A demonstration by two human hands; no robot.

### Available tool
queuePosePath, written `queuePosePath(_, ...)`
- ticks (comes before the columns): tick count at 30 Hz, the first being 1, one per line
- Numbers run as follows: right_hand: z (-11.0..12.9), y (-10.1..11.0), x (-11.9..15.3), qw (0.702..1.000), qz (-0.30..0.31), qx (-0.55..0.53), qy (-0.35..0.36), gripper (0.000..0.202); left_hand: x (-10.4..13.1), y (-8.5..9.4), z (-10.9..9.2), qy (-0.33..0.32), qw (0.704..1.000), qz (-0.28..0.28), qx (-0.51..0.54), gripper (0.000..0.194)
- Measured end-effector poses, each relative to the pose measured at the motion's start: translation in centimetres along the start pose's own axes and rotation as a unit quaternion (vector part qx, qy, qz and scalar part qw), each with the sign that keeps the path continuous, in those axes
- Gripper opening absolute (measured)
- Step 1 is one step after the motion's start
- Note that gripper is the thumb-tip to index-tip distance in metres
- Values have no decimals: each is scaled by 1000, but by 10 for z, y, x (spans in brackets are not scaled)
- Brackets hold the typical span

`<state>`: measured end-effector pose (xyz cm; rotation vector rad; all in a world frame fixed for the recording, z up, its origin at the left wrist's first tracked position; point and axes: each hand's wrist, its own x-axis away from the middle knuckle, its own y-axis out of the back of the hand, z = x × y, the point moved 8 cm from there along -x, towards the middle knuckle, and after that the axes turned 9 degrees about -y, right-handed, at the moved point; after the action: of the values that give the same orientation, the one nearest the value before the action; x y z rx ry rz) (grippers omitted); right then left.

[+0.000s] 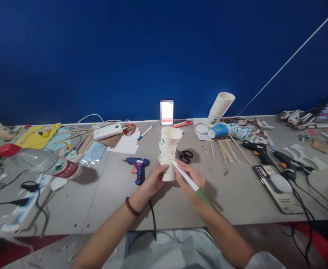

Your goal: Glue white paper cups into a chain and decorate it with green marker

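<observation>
Several nested white paper cups (169,144) with green leaf prints stand upright in front of me. My left hand (156,178) is closed around the lower left side of the cups. In my right hand (191,180) is a white marker with a green end (191,181), its tip against the lowest visible cup. Faint curved lines show on that cup near the tip. To the left lies a blue glue gun (137,168). Black-handled scissors (185,156) lie just behind my right hand, their blades partly hidden by the cups.
A bottle with a red cap (43,161) leans across the left side near a power strip (26,209). A tall stack of cups (221,107) tilts at the back right, by a blue decorated cup (219,130) and wooden sticks (224,151). A phone (278,190) lies right; another screen (167,112) stands behind.
</observation>
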<state>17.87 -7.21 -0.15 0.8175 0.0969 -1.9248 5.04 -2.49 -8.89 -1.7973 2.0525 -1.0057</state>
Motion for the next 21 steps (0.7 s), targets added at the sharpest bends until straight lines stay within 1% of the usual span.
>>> queuePosePath(4, 0, 0, 0, 1000, 6, -4, 9, 14, -1, -1, -1, -6, 1000, 3, -7, 39)
queuePosePath(8, 0, 1, -1, 1000, 0, 1, 13, 15, -2, -2, -2, -18, 1000, 12, -21, 40)
queuePosePath(12, -1, 3, -1, 1000, -5, 10, 15, 17, -2, -2, -1, -23, 999, 18, -22, 46)
queuePosePath(17, 1, 3, -1, 1000, -6, 7, 29, 17, -2, -2, -1, -22, 999, 19, -20, 45)
queuePosePath(21, -1, 2, -1, 1000, -1, -3, 20, 16, -2, -4, -2, -24, 999, 18, -17, 50)
